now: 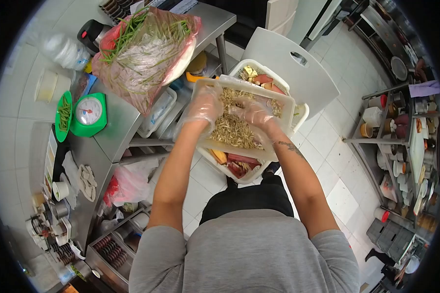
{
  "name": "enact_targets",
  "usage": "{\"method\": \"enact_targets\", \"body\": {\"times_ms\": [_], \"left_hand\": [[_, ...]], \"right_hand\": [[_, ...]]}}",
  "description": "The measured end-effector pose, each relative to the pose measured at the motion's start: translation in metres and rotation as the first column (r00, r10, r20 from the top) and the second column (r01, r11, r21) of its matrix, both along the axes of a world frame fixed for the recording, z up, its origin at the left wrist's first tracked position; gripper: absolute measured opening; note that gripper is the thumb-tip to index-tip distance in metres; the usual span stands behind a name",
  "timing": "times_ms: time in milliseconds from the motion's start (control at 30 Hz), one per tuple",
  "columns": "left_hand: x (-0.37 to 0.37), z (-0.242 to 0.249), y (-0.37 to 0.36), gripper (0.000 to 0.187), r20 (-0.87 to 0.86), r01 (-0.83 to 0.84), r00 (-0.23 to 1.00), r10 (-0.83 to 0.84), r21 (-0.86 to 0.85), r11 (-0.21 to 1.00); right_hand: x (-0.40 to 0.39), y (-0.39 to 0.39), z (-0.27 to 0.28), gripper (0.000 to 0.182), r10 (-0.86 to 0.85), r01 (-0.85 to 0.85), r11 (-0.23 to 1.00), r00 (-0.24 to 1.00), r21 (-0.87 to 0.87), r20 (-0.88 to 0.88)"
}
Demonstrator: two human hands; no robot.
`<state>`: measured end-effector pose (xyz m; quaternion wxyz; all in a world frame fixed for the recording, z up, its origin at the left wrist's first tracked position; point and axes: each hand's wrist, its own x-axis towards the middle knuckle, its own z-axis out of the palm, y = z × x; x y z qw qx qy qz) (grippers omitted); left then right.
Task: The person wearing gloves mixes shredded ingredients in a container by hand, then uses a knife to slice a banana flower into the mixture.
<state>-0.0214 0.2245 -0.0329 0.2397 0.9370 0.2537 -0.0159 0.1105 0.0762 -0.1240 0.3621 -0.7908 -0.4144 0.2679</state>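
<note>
A translucent plastic tub (284, 100) is tilted in front of me, holding a loose heap of bean sprouts (234, 128). My left hand (205, 105), in a loose clear plastic glove, is at the tub's left side with its fingers curled. What those fingers hold, if anything, is hidden by the glove. My right hand (256, 115), gloved the same way, reaches in over the right side. Its fingers are bent together among the sprouts. Beneath the tub, a white bin (291, 129) contains red and yellow scraps (242, 165).
A white plastic chair (298, 78) stands behind the bin. On the steel counter (124, 134) at left are a big bag of green vegetables (149, 49), a green scale (89, 115) and a green dish of cut beans (63, 117). Loaded shelving (386, 141) stands at right.
</note>
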Motion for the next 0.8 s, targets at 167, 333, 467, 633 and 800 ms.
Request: {"method": "enact_targets", "body": {"times_ms": [167, 333, 467, 633, 800], "left_hand": [[-0.008, -0.045, -0.015, 0.032, -0.079, 0.187, 0.981, -0.179, 0.113, 0.976], [-0.007, -0.076, -0.005, 0.031, 0.303, -0.117, 0.889, 0.342, -0.573, 0.811], [-0.017, -0.099, -0.006, 0.03, 0.268, -0.15, 0.917, 0.296, -0.456, 0.877], [-0.031, -0.083, -0.029, 0.018, -0.112, -0.067, 0.992, 0.059, -0.07, 0.995], [-0.04, -0.154, -0.049, 0.02, 0.068, 0.169, 0.979, -0.193, 0.271, 0.948]], "right_hand": [[0.006, -0.03, -0.008, 0.043, -0.281, 0.252, 0.96, 0.878, -0.124, -0.388], [-0.019, -0.048, 0.036, 0.033, -0.361, 0.41, 0.907, 0.636, -0.097, -0.682], [-0.026, -0.05, 0.042, 0.03, -0.367, 0.369, 0.916, 0.607, -0.159, -0.705], [-0.027, -0.048, -0.008, 0.033, -0.294, 0.332, 0.943, 0.786, -0.03, -0.543], [-0.041, -0.02, 0.007, 0.033, -0.154, 0.203, 0.976, 0.894, -0.074, 0.42]]}}
